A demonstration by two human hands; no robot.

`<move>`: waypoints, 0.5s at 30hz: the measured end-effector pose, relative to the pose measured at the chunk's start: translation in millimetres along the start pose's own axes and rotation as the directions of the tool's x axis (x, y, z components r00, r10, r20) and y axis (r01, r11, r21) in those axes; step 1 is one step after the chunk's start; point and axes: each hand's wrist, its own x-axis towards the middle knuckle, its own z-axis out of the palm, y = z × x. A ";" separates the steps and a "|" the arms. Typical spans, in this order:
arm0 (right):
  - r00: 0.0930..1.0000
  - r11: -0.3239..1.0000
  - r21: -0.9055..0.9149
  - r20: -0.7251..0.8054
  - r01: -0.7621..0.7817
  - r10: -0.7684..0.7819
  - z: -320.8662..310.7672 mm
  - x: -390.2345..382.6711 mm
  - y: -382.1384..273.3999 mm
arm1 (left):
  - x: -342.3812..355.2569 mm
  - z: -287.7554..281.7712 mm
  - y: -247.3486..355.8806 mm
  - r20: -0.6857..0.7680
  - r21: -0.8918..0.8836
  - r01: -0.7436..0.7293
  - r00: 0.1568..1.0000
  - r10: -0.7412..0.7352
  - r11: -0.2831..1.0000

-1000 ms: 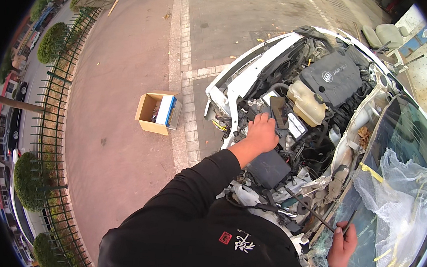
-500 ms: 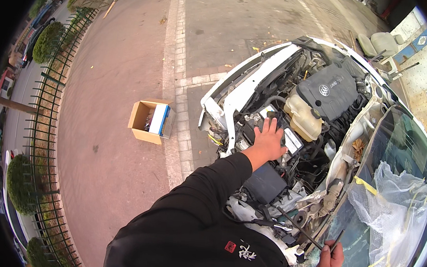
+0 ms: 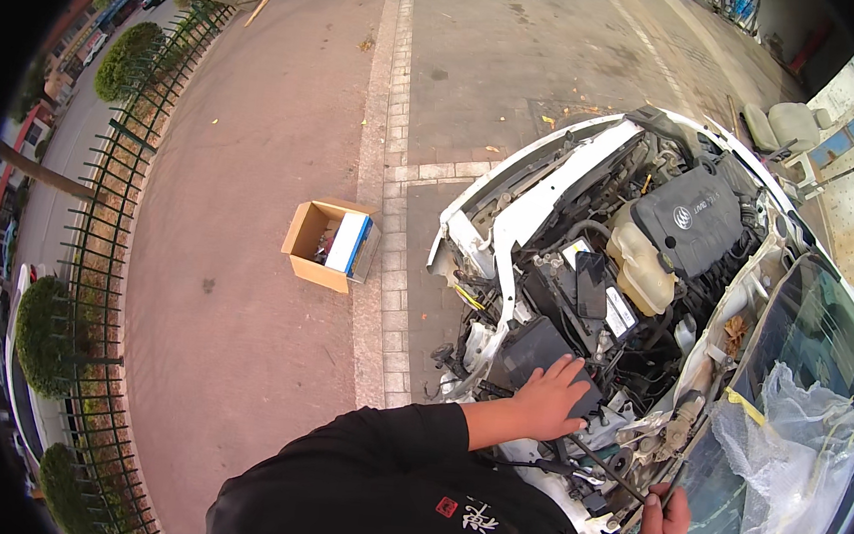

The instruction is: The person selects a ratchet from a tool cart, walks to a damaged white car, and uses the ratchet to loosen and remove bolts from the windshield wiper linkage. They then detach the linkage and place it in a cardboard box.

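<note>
My left hand [image 3: 544, 399] is spread over a black fuse-box-like cover [image 3: 537, 352] in the engine bay, its fingers at the cover's near right edge. Beyond it, a flat black phone-like slab [image 3: 592, 286] rests beside a white-labelled battery [image 3: 620, 312]. Nearer me on the right, my right hand [image 3: 662, 532] is closed around a thin dark rod [image 3: 609, 469], which slants up and left into the bay. A second short dark length also rises from this grip; whether it is the same piece I cannot tell.
The white car's front frame [image 3: 509, 243] surrounds a grey engine cover [image 3: 696, 220] and a yellowed coolant tank [image 3: 640, 266]. Plastic wrap [image 3: 784, 446] covers part of the cracked windshield [image 3: 720, 491]. An open cardboard box [image 3: 333, 245] stands on the paving, with a green fence [image 3: 106, 262] farther left.
My left hand has moved back toward me from the battery area to the black cover, uncovering the black slab. My right hand still grips the rod. The view has shifted slightly.
</note>
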 end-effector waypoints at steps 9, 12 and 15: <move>0.996 0.981 0.172 -0.001 -0.091 0.093 7.1 -19.5 -2.1 | -70.6 17.1 -11.4 0.019 -0.176 -0.181 0.982 0.187 0.968; 0.993 0.962 0.244 0.057 -0.118 0.108 6.4 -29.2 -7.1 | -91.2 10.0 -13.9 0.148 -0.117 -0.180 0.969 0.196 0.977; 0.991 0.955 0.283 0.119 -0.091 0.059 7.9 -35.8 -13.5 | -114.6 6.0 -17.8 0.109 -0.262 -0.230 0.958 0.266 0.937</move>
